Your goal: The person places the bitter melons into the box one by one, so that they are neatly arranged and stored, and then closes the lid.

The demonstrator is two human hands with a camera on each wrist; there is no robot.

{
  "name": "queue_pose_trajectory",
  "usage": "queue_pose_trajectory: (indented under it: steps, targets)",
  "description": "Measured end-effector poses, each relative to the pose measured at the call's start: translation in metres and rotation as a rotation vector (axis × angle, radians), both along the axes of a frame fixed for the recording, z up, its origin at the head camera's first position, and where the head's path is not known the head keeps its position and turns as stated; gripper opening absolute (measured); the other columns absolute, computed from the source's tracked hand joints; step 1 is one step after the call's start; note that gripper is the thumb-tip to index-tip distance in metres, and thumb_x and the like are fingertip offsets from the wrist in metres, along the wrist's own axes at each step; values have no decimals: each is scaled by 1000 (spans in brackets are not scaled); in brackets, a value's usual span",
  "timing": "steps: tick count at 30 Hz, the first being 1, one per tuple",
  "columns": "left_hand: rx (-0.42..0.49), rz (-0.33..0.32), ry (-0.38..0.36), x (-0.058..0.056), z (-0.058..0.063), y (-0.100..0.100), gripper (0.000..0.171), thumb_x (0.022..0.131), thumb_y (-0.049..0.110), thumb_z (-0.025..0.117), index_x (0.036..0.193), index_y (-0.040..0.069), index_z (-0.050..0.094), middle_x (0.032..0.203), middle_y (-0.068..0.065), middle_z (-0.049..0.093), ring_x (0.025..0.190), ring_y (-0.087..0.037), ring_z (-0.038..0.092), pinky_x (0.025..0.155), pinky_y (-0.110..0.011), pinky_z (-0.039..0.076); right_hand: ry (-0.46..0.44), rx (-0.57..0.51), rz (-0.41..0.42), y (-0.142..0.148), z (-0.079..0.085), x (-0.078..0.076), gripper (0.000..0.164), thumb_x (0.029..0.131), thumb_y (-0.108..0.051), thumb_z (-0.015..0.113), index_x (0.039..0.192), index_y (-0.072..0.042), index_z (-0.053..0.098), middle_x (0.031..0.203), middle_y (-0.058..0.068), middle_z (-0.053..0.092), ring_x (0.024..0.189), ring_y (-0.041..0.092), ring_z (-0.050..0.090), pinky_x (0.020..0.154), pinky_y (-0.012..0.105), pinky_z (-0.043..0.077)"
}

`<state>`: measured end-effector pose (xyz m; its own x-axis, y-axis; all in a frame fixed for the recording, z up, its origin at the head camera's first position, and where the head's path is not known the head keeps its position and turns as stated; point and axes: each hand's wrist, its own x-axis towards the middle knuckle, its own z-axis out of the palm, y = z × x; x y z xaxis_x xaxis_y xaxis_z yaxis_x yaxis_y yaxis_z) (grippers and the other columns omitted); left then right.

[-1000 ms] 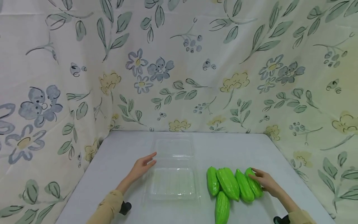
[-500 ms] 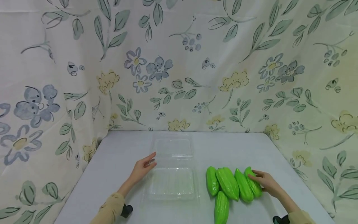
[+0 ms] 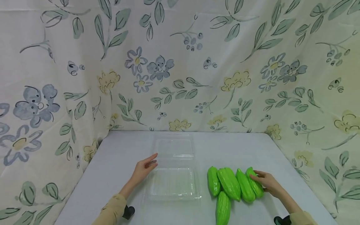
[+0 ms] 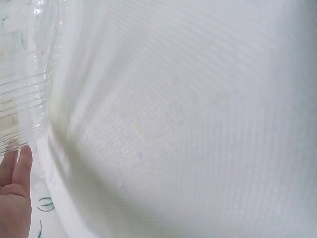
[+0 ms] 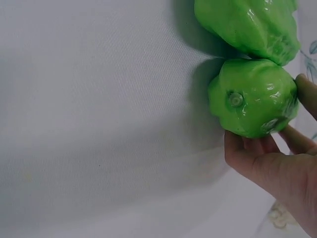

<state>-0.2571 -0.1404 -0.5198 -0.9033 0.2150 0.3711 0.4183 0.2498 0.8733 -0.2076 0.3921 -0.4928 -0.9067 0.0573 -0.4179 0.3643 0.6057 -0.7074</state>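
Note:
A clear plastic clamshell container (image 3: pixel 152 197) lies unfolded on the white table, its lid (image 3: pixel 174 145) at the back. My left hand (image 3: pixel 142 168) is at the container's left side, fingers relaxed and apart, fingertips right at the edge near the hinge. The left wrist view shows the fingers (image 4: pixel 22 171) against the ribbed clear plastic. On the right, my right hand (image 3: pixel 268 182) holds the rightmost green bitter melon (image 3: pixel 255 187), thumb on one side and fingers on the other. In the right wrist view this melon (image 5: pixel 252 94) shows its stem end and touches its neighbour (image 5: pixel 252 25).
Several more bitter melons (image 3: pixel 229 184) lie close together between the container and my right hand. One melon (image 3: pixel 223 207) sits nearer the front edge. A flower-patterned curtain (image 3: pixel 180 68) encloses the back and sides of the table (image 3: pixel 230 147).
Both hands stay nearly where they were, and the melons and container keep their places. The head view has shifted very slightly.

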Motion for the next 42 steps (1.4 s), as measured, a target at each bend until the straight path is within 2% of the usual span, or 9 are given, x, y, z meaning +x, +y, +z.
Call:
queue_pose_trajectory:
  steps: [3, 6, 9, 13, 19, 23, 27, 33, 42]
  targets:
    - [-13, -7, 6, 6, 12, 2, 43, 86, -5, 63, 127, -13, 52, 132, -30, 50, 108, -49, 57, 87, -38, 54, -1, -1, 1, 0, 0, 0, 83, 95, -46, 52, 144, 13, 20, 144, 43, 17, 129, 60, 25, 88, 64, 46]
    - [-46, -1, 2, 10, 20, 2, 42, 86, -4, 64, 126, -13, 53, 131, -31, 51, 107, -48, 58, 81, -24, 55, -4, -6, -2, -1, 0, 0, 84, 95, -46, 53, 144, 13, 20, 144, 43, 17, 129, 60, 25, 89, 65, 45]
    - [-63, 8, -3, 12, 23, 2, 42, 86, -3, 65, 126, -12, 54, 130, -30, 52, 107, -47, 59, 73, -14, 49, -3, -18, -14, -2, 1, 0, 83, 94, -45, 53, 144, 13, 20, 144, 42, 17, 130, 59, 24, 90, 65, 44]
    - [-65, 6, 1, 12, 24, 2, 43, 86, -2, 65, 126, -11, 54, 130, -29, 52, 107, -47, 59, 70, -13, 46, 3, -27, -24, -3, 3, 0, 82, 94, -43, 54, 144, 13, 20, 144, 42, 17, 130, 60, 23, 91, 65, 44]
    - [-81, 7, 15, 12, 23, 2, 43, 86, -1, 65, 126, -12, 54, 129, -29, 53, 106, -45, 61, 68, -15, 46, -1, -40, -29, -2, 1, 0, 83, 94, -44, 55, 144, 13, 20, 144, 43, 17, 130, 60, 23, 92, 66, 43]
    - [-88, 12, 9, 12, 24, 3, 42, 86, -2, 65, 125, -12, 55, 129, -29, 54, 106, -45, 61, 72, -17, 51, -5, -42, -34, -1, 1, 0, 85, 93, -45, 55, 144, 12, 20, 144, 43, 15, 130, 60, 21, 94, 67, 41]
    - [-94, 14, 8, 13, 24, 3, 42, 86, -2, 65, 126, -12, 54, 129, -29, 53, 106, -44, 62, 80, -30, 56, 10, -35, -42, 0, 3, 0, 85, 93, -46, 55, 144, 13, 20, 144, 42, 16, 130, 59, 22, 96, 67, 39]
    - [-94, 7, 13, 13, 24, 3, 43, 86, -3, 64, 126, -12, 54, 130, -29, 53, 106, -44, 61, 85, -48, 53, 33, -48, -64, 2, 7, 0, 84, 94, -45, 53, 145, 12, 17, 145, 41, 15, 132, 58, 20, 100, 67, 35]
    - [-105, -1, 9, 11, 24, 3, 43, 86, -2, 64, 127, -10, 54, 131, -28, 53, 107, -45, 60, 86, -46, 53, 78, -82, -130, 2, 16, -2, 84, 95, -44, 52, 147, 9, 13, 146, 40, 12, 134, 55, 19, 106, 65, 30]
